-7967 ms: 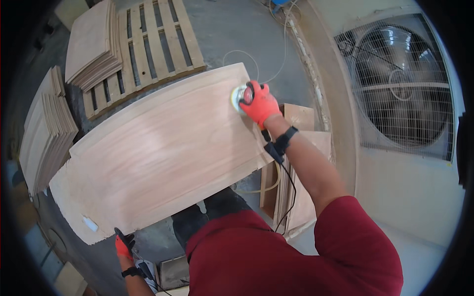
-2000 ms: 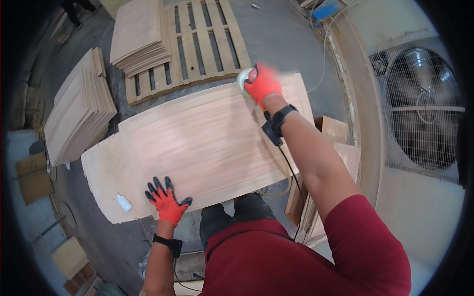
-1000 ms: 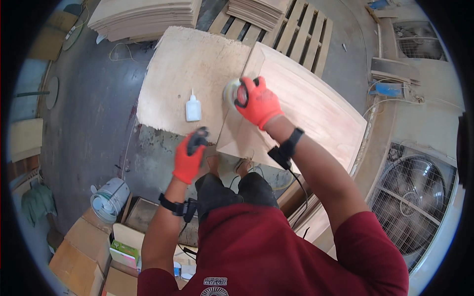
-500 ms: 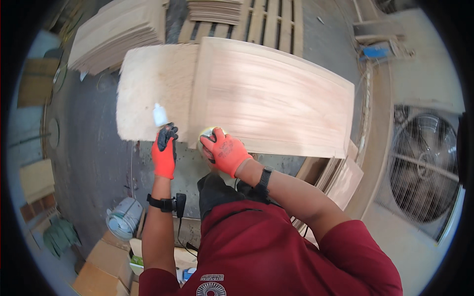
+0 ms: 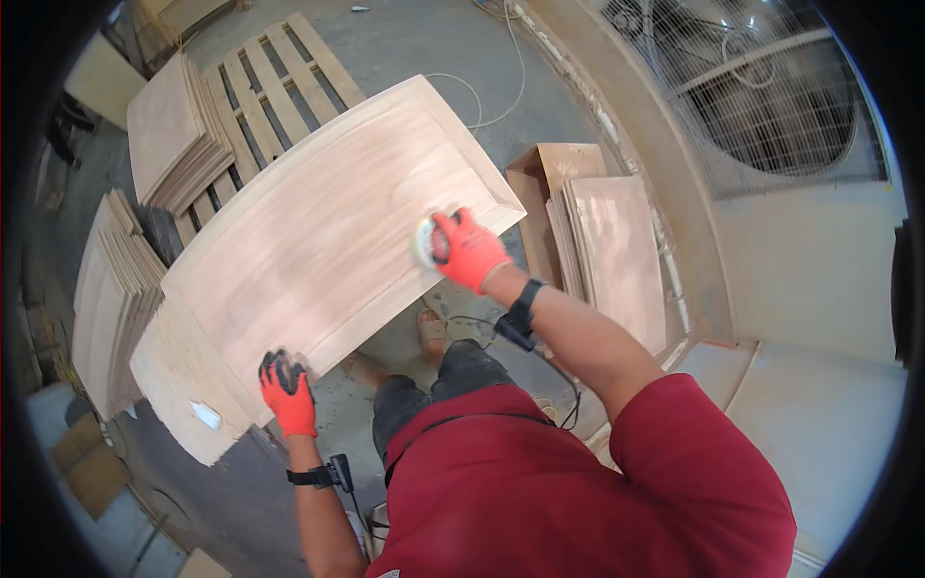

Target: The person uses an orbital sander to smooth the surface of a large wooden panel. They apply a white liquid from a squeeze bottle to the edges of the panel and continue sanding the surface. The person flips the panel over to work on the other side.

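A pale wooden panel [image 5: 328, 212] with a raised border lies slanted in front of me, over a rough-edged wooden board [image 5: 169, 371]. My right hand [image 5: 472, 252], in a red glove with dark fingertips, is closed on a round pale disc [image 5: 424, 243] with a yellowish rim. It holds the disc against the panel near its right end; the disc's exact kind is unclear. At the near left corner, my left hand [image 5: 287, 393], gloved alike, rests on the panel's edge with its fingers stretched out, slightly blurred. A small white bottle [image 5: 205, 414] lies on the board left of that hand.
Stacked wooden sheets [image 5: 169, 135] sit on a slatted pallet [image 5: 279, 87] at the far left, with another sheet stack [image 5: 116, 299] nearer. At right, panels [image 5: 617, 255] lean by a cardboard box [image 5: 554, 164]. A large caged fan [image 5: 771, 106] stands by the wall. A cord [image 5: 520, 67] crosses the floor.
The view has turned, so the panel now slants. My right hand has moved with the disc from the panel's near left corner to its right end. The left hand has left the bottle for the panel's edge.
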The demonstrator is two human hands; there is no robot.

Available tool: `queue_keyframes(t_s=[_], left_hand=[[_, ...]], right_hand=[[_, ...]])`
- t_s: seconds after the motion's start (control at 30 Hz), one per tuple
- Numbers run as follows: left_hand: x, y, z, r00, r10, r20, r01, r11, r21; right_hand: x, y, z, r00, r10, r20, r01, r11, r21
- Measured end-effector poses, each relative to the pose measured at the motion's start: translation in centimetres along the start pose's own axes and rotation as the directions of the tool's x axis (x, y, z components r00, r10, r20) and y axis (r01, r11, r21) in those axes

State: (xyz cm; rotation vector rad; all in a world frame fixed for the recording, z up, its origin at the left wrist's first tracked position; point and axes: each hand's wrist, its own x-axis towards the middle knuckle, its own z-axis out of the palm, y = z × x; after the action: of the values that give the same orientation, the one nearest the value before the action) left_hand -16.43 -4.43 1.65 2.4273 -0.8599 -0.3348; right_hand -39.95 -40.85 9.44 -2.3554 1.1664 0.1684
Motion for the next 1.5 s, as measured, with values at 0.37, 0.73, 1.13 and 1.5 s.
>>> queue_keyframes(t_s=[0.37, 0.73, 1.13, 1.5], left_hand=[[4.9, 8.9, 3.2, 0.954, 0.126, 0.271, -0.203, 0.938, 0.281], [30.6, 9.9, 2.2, 0.962, 0.120, 0.245, -0.225, 0.858, 0.462], [41.4, 8.3, 5.4, 0.864, 0.204, 0.461, -0.290, 0.949, 0.124], [42.5, 17.3, -1.4, 0.595, -0.020, 0.803, -0.227, 0.955, 0.191]], right_hand=[[1.7, 24.2, -6.6, 0.739, 0.574, -0.353, -0.565, 0.813, 0.139], [-12.0, 18.9, -0.6, 0.639, 0.743, -0.200, -0.678, 0.666, 0.309], [-16.6, 12.9, 2.5, 0.607, 0.787, -0.112, -0.723, 0.605, 0.332], [-17.2, 14.2, 2.6, 0.616, 0.783, -0.090, -0.718, 0.605, 0.344]])
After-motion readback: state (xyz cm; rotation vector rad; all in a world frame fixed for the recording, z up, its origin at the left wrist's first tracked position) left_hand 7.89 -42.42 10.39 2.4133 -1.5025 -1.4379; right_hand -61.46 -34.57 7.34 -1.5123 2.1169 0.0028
